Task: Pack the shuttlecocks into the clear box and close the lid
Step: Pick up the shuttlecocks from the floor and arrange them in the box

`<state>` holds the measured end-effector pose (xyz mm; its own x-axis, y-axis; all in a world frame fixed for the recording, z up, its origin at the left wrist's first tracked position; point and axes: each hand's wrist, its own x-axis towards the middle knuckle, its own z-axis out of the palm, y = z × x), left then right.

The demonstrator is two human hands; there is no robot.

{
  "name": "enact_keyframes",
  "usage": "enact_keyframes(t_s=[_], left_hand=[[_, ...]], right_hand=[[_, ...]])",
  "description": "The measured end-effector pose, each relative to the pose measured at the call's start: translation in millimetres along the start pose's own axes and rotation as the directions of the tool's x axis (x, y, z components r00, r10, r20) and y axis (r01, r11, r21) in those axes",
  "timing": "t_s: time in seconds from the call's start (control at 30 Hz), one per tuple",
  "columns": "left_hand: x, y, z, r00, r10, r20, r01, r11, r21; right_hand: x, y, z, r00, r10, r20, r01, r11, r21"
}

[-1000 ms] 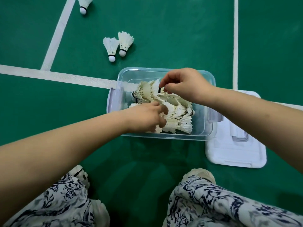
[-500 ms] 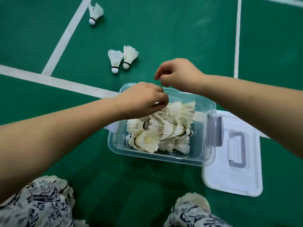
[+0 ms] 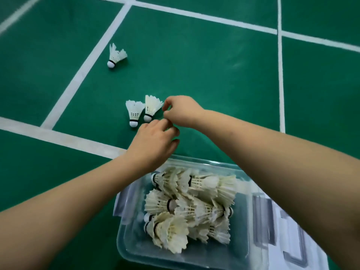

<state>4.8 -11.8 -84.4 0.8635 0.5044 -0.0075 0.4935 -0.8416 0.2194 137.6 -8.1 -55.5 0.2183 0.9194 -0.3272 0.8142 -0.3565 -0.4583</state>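
The clear box [image 3: 136, 248] sits on the green floor at the bottom middle, holding several white shuttlecocks [image 3: 187, 207]. Its white lid [image 3: 292, 240] lies flat beside it on the right. Two loose shuttlecocks lie side by side beyond the box, the left one [image 3: 134, 112] and the right one [image 3: 151, 108]. A third shuttlecock [image 3: 115, 55] lies farther away. My right hand [image 3: 181, 111] hovers just right of the pair, its fingertips at the right one's feathers, holding nothing. My left hand [image 3: 153, 145] is below the pair, fingers apart and empty.
White court lines [image 3: 81, 73] cross the green floor to the left and far ahead. Another line [image 3: 280, 75] runs on the right.
Both hands have left the box and reached forward to the two loose shuttlecocks. The view has tilted up, so the box now sits lower in the frame.
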Motion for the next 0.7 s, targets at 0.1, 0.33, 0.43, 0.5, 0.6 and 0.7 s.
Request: enact_keyframes(t_s=[0.1,0.33,0.43,0.5,0.6,0.7], left_hand=[[-9,-6,9,0.983,-0.18,0.027,0.18,0.984,0.008],[-15,-5,20,0.928,-0.368,-0.05,0.365,0.929,-0.064],[-17,-5,20,0.92,-0.382,-0.091,0.375,0.923,-0.083],[-18,-6,23,0.911,-0.394,-0.124,0.382,0.918,-0.105],[-19,-8,25,0.903,-0.402,-0.155,0.391,0.915,-0.097],[-19,-9,24,0.9,-0.403,-0.165,0.395,0.915,-0.084]], right_hand=[[30,3,26,0.995,0.058,0.083,-0.056,0.998,-0.029],[84,-16,68,0.993,0.083,0.08,-0.081,0.996,-0.025],[99,-25,79,0.993,0.085,0.076,-0.082,0.996,-0.041],[108,-26,85,0.989,0.104,0.104,-0.102,0.994,-0.023],[115,-29,91,0.994,0.101,0.051,-0.097,0.993,-0.071],[121,-30,96,0.995,0.078,-0.068,-0.085,0.99,-0.109]])
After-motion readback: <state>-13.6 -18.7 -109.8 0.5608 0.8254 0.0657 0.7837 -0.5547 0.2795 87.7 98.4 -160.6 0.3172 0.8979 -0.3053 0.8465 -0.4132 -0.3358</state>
